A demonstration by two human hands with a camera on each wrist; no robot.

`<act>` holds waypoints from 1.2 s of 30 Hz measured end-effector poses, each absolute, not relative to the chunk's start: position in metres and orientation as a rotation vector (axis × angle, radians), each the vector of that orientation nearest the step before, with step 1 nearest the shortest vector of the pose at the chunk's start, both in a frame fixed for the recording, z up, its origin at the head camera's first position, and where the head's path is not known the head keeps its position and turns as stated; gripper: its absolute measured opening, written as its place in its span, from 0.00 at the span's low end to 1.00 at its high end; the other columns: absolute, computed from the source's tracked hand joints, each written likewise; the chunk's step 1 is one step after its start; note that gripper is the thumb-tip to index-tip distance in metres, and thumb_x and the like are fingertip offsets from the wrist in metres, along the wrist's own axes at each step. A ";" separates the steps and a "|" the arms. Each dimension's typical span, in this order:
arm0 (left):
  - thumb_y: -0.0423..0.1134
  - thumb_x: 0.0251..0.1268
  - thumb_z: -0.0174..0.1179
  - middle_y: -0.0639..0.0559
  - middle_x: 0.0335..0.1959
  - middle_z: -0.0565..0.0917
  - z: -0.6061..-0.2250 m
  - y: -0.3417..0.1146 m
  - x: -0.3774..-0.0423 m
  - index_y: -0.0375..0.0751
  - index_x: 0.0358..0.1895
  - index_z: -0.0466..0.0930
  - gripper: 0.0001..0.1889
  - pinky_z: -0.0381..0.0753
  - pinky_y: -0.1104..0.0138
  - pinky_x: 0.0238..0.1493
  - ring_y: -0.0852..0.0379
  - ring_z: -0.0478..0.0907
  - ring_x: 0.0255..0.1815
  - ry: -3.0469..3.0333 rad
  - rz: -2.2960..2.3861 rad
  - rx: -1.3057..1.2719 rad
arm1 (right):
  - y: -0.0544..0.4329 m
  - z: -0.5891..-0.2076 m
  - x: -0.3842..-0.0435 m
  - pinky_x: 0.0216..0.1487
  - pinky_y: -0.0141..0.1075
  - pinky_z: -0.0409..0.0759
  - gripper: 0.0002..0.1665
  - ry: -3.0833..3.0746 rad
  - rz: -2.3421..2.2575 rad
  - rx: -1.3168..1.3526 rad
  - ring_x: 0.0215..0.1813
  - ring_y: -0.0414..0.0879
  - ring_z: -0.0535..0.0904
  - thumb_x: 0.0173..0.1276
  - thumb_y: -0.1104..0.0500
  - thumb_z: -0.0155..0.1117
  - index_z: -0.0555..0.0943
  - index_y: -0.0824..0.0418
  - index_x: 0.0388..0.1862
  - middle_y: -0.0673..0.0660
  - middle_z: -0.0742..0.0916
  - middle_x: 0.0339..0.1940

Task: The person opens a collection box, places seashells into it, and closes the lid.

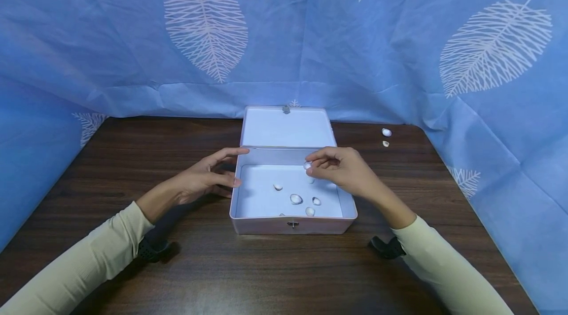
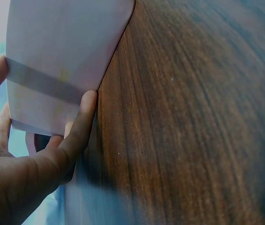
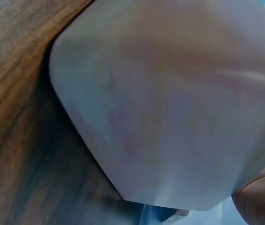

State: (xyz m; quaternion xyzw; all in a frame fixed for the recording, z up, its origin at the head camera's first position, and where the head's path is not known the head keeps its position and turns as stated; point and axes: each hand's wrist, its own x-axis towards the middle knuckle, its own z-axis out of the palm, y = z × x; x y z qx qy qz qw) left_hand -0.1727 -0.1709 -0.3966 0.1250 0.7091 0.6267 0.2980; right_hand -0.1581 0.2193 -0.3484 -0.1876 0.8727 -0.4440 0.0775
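Right hand [image 1: 339, 167] pinches a small shell [image 1: 307, 165] between thumb and fingertips, over the opening of a box [image 1: 266, 227], toward the back and right of middle. Key relation: the shell sits at the left end of the right hand, with the box floor under it; height above that floor cannot be judged. Right hand is plainly the nearer one. Shell's long axis: cannot tell, fingers cover too much.

Held shell looks pale, whitish, rounded where it shows. Loose shells [image 1: 296, 199] lie scattered on the box floor, apart from one another, pale with some darker edges.

Left hand [image 1: 206, 177]: fingers extended and spread, touching the box's left wall, no grip seen. Box is pale, its longer side apparently running left to right; lid [image 1: 287, 126] thrown open at the back.

Two more shells [image 1: 386, 132] on the counter [image 1: 186, 275], far right corner, well apart from the box.
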 end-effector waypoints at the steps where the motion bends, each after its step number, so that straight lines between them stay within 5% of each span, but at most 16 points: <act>1: 0.39 0.76 0.74 0.39 0.91 0.52 -0.396 -0.171 -0.173 0.61 0.91 0.61 0.46 0.90 0.46 0.65 0.32 0.77 0.74 1.885 1.665 0.333 | 0.219 -0.349 -0.158 0.43 0.31 0.84 0.19 2.612 -1.329 -0.565 0.43 0.48 0.86 0.77 0.55 0.79 0.92 0.62 0.62 0.57 0.94 0.46; 36: 0.37 0.77 0.73 0.36 0.90 0.54 -0.396 -0.170 -0.171 0.59 0.92 0.60 0.46 0.90 0.46 0.65 0.31 0.77 0.74 1.892 1.672 0.349 | 0.265 -0.339 -0.147 0.53 0.37 0.92 0.19 2.614 -1.485 -0.467 0.48 0.40 0.92 0.80 0.59 0.75 0.90 0.67 0.64 0.60 0.95 0.50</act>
